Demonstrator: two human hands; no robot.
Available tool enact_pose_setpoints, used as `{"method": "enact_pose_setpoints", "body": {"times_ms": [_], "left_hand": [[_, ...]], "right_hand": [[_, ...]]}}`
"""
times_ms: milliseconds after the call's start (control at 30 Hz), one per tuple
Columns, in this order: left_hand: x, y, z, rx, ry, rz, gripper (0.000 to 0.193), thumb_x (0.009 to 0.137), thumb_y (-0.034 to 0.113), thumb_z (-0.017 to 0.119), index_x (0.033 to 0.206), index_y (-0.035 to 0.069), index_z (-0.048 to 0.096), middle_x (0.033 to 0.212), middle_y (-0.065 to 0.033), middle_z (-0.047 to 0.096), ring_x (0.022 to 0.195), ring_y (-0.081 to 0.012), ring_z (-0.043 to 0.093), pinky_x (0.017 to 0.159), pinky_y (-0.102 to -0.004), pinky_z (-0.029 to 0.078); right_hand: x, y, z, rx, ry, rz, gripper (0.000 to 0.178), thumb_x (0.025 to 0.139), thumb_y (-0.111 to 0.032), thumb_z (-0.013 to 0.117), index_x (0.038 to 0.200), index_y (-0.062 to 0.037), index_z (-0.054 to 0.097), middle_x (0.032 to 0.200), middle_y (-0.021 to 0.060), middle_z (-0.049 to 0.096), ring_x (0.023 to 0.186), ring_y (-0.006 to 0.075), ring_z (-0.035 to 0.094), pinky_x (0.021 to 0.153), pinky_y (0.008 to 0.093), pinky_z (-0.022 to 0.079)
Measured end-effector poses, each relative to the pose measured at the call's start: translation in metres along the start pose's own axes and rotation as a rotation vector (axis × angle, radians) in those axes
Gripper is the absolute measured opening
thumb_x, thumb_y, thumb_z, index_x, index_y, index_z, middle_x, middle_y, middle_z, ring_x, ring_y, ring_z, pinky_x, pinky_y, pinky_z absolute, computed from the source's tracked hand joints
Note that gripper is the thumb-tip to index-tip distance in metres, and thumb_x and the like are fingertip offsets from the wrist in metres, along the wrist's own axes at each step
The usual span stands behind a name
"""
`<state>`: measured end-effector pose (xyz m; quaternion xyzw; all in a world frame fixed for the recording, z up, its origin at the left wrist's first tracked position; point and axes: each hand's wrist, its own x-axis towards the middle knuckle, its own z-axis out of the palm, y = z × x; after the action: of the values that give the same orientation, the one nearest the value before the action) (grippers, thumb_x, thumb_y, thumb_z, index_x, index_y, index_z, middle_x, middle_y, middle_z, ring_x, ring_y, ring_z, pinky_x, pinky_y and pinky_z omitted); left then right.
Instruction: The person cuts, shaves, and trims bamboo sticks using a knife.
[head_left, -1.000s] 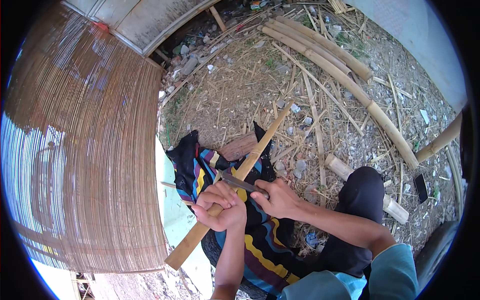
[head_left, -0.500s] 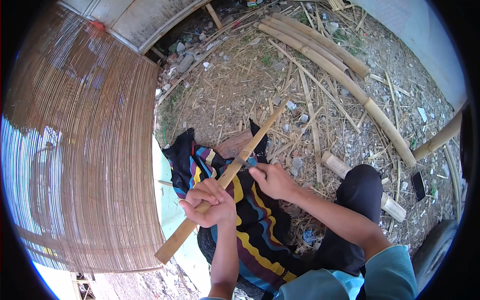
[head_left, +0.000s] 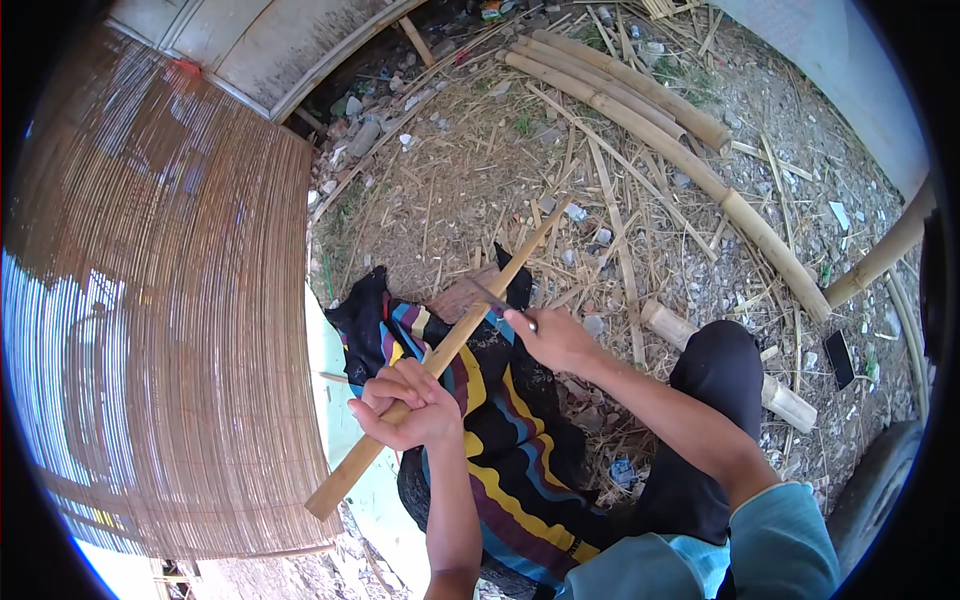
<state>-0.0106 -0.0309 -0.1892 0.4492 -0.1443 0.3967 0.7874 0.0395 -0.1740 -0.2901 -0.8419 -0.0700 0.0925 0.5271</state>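
Note:
A long bamboo strip (head_left: pixel 455 340) slants across my lap, its wide end at the near left and its narrow tip pointing far right. My left hand (head_left: pixel 412 405) is closed around its lower part. In my right hand (head_left: pixel 558 342) is a knife (head_left: pixel 490 297), its dark blade lying across the upper part of the strip. Under the strip sits a reddish-brown wood block (head_left: pixel 465 297), partly covered. Black cloth with yellow, blue and maroon stripes (head_left: pixel 500 470) drapes over my legs below both hands.
A slatted bamboo blind (head_left: pixel 190 330) fills the left side. Several bamboo poles (head_left: pixel 740 210) lie at the far right, with a short bamboo piece (head_left: pixel 668 325) near my knee (head_left: pixel 720 375). A dark phone (head_left: pixel 839 360) rests on the littered ground, and a tyre (head_left: pixel 880 490) stands at the near right.
The knife and my right hand have shifted a little farther up the strip, and more of the blade shows across it. My left hand keeps its hold. The view has shifted slightly.

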Motion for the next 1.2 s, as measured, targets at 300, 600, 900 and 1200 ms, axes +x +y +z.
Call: {"method": "enact_pose_setpoints", "body": {"times_ms": [300, 600, 900, 1200], "left_hand": [[0.004, 0.003, -0.007, -0.026, -0.100, -0.007, 0.057, 0.094, 0.045, 0.028, 0.051, 0.009, 0.039, 0.041, -0.0009, 0.032, 0.034, -0.0115, 0.031, 0.036, -0.0221, 0.027], [-0.008, 0.002, 0.002, 0.067, -0.025, 0.002, 0.057, 0.093, 0.044, 0.030, 0.047, 0.011, 0.037, 0.040, 0.0000, 0.028, 0.032, -0.0111, 0.028, 0.037, -0.0213, 0.024], [-0.016, 0.002, 0.009, -0.054, -0.216, -0.006, 0.054, 0.094, 0.042, 0.033, 0.055, 0.007, 0.042, 0.044, -0.0026, 0.036, 0.037, -0.0122, 0.034, 0.040, -0.0232, 0.030], [-0.026, 0.007, 0.025, -0.052, -0.267, 0.027, 0.054, 0.094, 0.043, 0.034, 0.056, 0.005, 0.042, 0.045, -0.0031, 0.038, 0.038, -0.0115, 0.034, 0.041, -0.0226, 0.029]], "right_hand": [[-0.014, -0.013, 0.012, 0.150, 0.012, -0.090, 0.060, 0.092, -0.048, 0.037, 0.081, 0.0042, 0.063, 0.070, 0.0307, 0.057, 0.076, 0.0451, 0.059, 0.071, 0.0455, 0.047], [-0.031, -0.026, 0.007, 0.203, -0.108, -0.163, 0.053, 0.093, -0.043, 0.038, 0.088, 0.0034, 0.062, 0.065, 0.0271, 0.057, 0.070, 0.0460, 0.056, 0.068, 0.0469, 0.045], [0.007, 0.031, 0.006, 0.056, 0.174, 0.053, 0.067, 0.092, -0.053, 0.031, 0.080, 0.0052, 0.063, 0.066, 0.0292, 0.057, 0.074, 0.0456, 0.058, 0.073, 0.0440, 0.046], [0.014, 0.043, -0.010, 0.210, 0.003, 0.370, 0.073, 0.091, -0.058, 0.028, 0.082, 0.0050, 0.063, 0.061, 0.0244, 0.057, 0.063, 0.0335, 0.064, 0.069, 0.0437, 0.047]]}}
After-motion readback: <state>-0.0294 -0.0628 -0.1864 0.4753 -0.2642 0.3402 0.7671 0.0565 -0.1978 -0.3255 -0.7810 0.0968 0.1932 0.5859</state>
